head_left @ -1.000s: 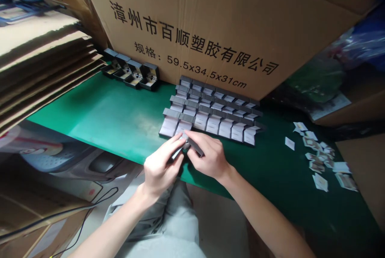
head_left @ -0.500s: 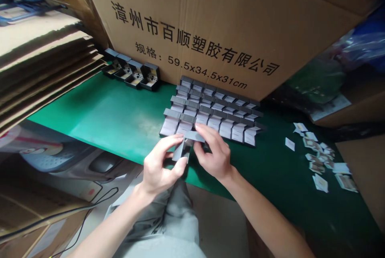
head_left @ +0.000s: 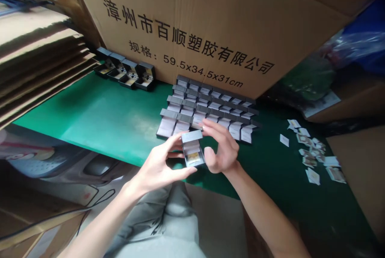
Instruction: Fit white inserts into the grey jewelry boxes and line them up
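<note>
Above the front edge of the green table, my left hand point(head_left: 164, 162) holds a small dark hinged box point(head_left: 194, 158) between its thumb and fingers. The box's lid is up, and inside lie a white lining and a gold-coloured piece too small to make out. On the box's right side is my right hand point(head_left: 222, 148), its thumb and fingers apart; the fingertips are close to the lid, and I cannot tell if they touch it. Just beyond both hands stand several rows of similar opened boxes point(head_left: 186, 109) with white inserts, partly covered by my right fingers.
A large printed carton point(head_left: 192, 17) walls off the back. Several opened black boxes point(head_left: 128, 73) stand at the back left, beside stacked cardboard sheets point(head_left: 39, 57). Small white packets or cards point(head_left: 309, 148) lie scattered on the green table point(head_left: 120, 117) at the right.
The box has turned in my left hand from a tilted side view, so its open inside now faces me. My right hand has loosened from it and spread its fingers. The view has shifted slightly.
</note>
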Motion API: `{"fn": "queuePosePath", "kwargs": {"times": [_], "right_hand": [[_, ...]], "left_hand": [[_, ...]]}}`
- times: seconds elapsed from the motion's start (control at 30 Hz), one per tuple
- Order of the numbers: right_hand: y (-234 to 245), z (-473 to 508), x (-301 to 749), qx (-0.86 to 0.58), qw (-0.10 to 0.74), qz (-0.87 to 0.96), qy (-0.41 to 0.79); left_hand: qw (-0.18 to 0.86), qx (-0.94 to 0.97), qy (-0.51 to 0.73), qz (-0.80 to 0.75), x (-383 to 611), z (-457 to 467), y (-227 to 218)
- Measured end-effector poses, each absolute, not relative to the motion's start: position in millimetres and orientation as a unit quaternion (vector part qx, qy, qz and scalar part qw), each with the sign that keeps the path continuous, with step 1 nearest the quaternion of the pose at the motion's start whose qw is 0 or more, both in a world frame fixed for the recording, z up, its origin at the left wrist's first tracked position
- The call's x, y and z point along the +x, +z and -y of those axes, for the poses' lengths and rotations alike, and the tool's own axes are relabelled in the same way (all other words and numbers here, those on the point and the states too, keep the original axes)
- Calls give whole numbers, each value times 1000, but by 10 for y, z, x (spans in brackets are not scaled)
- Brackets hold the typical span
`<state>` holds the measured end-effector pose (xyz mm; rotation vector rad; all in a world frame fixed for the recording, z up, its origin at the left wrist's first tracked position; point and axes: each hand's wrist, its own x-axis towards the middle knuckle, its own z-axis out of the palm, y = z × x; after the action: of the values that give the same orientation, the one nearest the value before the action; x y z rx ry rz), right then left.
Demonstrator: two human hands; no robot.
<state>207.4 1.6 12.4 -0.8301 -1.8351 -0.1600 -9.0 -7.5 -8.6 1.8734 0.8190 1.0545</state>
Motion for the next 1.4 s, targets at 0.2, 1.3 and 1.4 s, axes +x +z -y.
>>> {"fn": "queuePosePath", "kwargs": {"times": [0.2, 1.3, 1.4], "right_hand": [[305, -266, 2736, -496, 595, 593, -219], [-195, -252, 4818, -878, 408, 247, -44], [-181, -261, 4835, -871, 417, 260, -18]], "left_hand": [[387, 750, 434, -315, -116, 47, -170], [357, 744, 454, -335, -56, 37, -126], [359, 741, 461, -330, -55, 33, -134]]}}
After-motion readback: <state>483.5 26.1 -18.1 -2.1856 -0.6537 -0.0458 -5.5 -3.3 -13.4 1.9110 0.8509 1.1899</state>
